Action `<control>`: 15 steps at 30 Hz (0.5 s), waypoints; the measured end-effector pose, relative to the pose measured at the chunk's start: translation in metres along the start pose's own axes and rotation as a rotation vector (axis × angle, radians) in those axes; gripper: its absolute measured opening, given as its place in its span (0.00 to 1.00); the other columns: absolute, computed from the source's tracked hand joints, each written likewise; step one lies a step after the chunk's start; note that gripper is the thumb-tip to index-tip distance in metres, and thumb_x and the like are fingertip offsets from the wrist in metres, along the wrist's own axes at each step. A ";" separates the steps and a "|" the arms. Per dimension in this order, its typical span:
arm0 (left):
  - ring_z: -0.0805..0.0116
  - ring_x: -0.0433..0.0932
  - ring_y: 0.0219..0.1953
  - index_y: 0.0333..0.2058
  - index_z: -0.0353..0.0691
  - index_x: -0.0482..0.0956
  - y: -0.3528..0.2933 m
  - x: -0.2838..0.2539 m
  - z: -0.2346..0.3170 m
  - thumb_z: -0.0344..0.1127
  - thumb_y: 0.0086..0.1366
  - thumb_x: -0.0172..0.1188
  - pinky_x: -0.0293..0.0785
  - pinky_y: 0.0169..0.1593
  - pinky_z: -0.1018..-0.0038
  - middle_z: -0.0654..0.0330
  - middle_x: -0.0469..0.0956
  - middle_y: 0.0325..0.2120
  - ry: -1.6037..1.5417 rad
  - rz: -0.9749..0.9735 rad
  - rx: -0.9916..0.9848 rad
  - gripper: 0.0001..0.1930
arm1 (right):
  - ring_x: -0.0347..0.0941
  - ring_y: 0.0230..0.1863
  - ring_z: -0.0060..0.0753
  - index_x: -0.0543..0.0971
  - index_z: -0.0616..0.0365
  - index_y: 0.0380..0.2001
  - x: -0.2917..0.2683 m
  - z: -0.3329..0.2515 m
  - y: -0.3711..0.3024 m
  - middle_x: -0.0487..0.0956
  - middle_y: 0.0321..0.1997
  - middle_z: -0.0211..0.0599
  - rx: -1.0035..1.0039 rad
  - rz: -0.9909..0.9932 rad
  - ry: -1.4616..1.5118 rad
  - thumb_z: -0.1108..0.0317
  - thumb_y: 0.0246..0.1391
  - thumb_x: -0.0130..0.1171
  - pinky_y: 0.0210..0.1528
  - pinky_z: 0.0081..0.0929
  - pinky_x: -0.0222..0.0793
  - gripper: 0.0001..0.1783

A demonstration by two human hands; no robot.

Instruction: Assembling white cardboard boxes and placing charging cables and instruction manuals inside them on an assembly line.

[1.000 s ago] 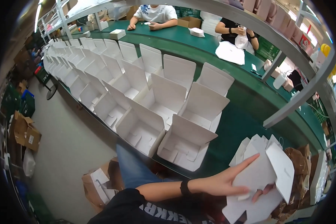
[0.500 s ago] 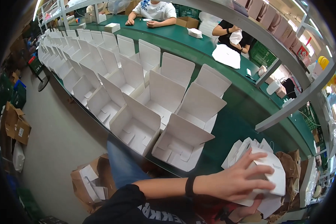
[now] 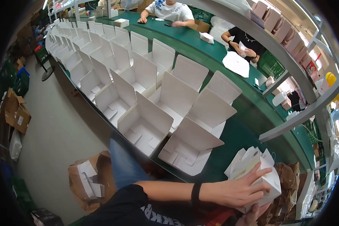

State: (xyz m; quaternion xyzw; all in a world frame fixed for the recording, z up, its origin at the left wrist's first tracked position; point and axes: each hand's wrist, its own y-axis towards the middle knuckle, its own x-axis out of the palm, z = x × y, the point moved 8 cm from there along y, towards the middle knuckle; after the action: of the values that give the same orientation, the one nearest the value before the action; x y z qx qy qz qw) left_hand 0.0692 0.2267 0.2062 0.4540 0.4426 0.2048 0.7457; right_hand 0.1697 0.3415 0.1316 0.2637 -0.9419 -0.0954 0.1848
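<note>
A partly formed white cardboard box (image 3: 274,176) is tilted at the lower right, between my two hands. My left hand (image 3: 239,191), with a black band at the wrist, reaches across and lies over its near side, fingers spread on the card. Below it, my right hand (image 3: 251,215) grips the lower part of the same box; most of that hand is hidden. Just behind the box, several folded white cartons (image 3: 240,161) lean in a pile. Closest to my left forearm on the green table stands an open white box (image 3: 186,160) with its lid raised.
Rows of open white boxes (image 3: 145,130) run along the green table (image 3: 237,126) to the far left. Crumpled brown paper (image 3: 286,184) lies at the right. A grey frame post (image 3: 282,128) slants overhead. Two people sit opposite. A brown carton (image 3: 106,173) stands on the floor.
The white box has turned and moved a little left and down, with my left hand shifting along its side. My view has swung slightly left. The people opposite have moved their hands.
</note>
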 end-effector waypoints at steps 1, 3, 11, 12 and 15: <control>0.26 0.48 0.74 0.53 0.45 0.74 -0.002 -0.007 -0.004 0.37 0.54 0.72 0.54 0.71 0.30 0.47 0.63 0.63 -0.204 0.010 -0.028 0.27 | 0.70 0.68 0.47 0.62 0.65 0.73 0.005 0.001 0.006 0.69 0.71 0.52 0.007 -0.048 0.003 0.55 0.49 0.73 0.70 0.43 0.66 0.52; 0.26 0.49 0.75 0.60 0.47 0.68 -0.002 -0.025 -0.008 0.37 0.57 0.69 0.51 0.73 0.31 0.40 0.61 0.65 -0.616 0.029 -0.085 0.32 | 0.70 0.68 0.46 0.62 0.65 0.73 0.016 0.004 0.017 0.70 0.71 0.51 0.026 -0.141 0.009 0.55 0.49 0.74 0.70 0.42 0.66 0.53; 0.24 0.58 0.69 0.57 0.49 0.67 -0.003 -0.022 0.015 0.44 0.46 0.73 0.45 0.75 0.30 0.30 0.62 0.62 -0.147 0.131 0.093 0.38 | 0.71 0.67 0.44 0.63 0.65 0.73 0.071 0.030 0.050 0.71 0.69 0.48 0.138 -0.528 0.050 0.56 0.47 0.76 0.69 0.40 0.67 0.54; 0.24 0.58 0.69 0.57 0.49 0.67 -0.004 -0.021 0.015 0.44 0.46 0.73 0.45 0.75 0.30 0.30 0.62 0.62 -0.136 0.137 0.085 0.38 | 0.71 0.67 0.43 0.63 0.65 0.73 0.078 0.033 0.055 0.71 0.69 0.48 0.152 -0.579 0.053 0.56 0.46 0.76 0.69 0.40 0.67 0.54; 0.24 0.62 0.66 0.56 0.50 0.67 -0.005 -0.026 0.016 0.41 0.46 0.72 0.45 0.75 0.30 0.31 0.63 0.61 -0.119 0.172 0.055 0.37 | 0.72 0.67 0.42 0.63 0.65 0.72 0.100 0.039 0.066 0.72 0.69 0.47 0.184 -0.712 0.056 0.56 0.46 0.77 0.69 0.39 0.67 0.54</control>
State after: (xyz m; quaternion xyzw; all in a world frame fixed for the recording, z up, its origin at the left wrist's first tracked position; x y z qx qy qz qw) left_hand 0.0692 0.1981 0.2173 0.5221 0.3623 0.2286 0.7375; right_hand 0.0445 0.3470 0.1445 0.5931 -0.7903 -0.0612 0.1411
